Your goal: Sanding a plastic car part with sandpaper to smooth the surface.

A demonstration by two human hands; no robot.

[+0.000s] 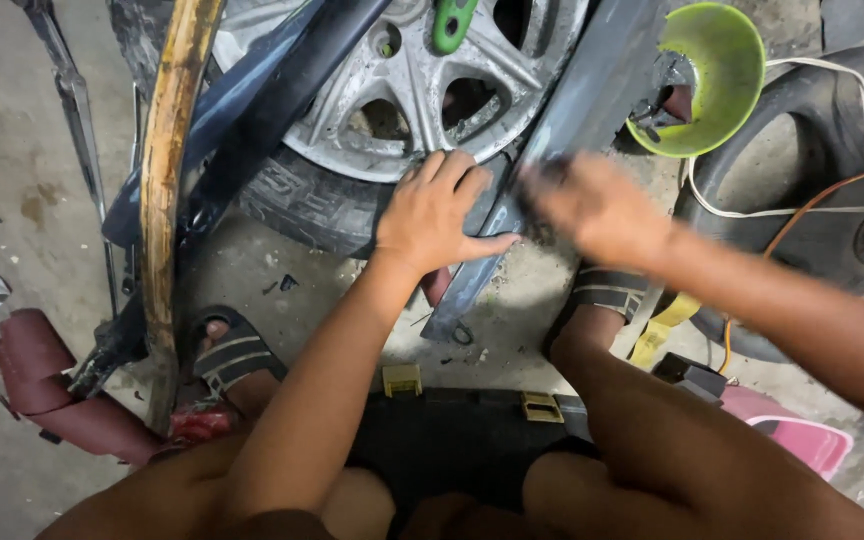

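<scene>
Closest to me are my own knees and forearms, with a black case with yellow latches on the floor between my sandalled feet. I judge the step in hand to be rubbing down the long dark panel strip, which leans across the alloy wheel and runs down to the concrete floor. The next move, as I read it, calls for keeping the strip braced while working farther along its face.

My left hand lies flat, fingers spread and fully extended, pressing on the strip's left edge and the tyre beneath; it grips nothing, it only steadies. My right hand is blurred with motion on the strip's lower face. Its fingers look curled down onto the surface, but I cannot tell whether they clutch a pad or abrasive sheet.

Beyond the hands, a lime-green funnel sits beside the strip's upper end, near a second tyre draped with white and orange cables. A curved yellowish bar stands at left, and a pink tub lies at lower right.
</scene>
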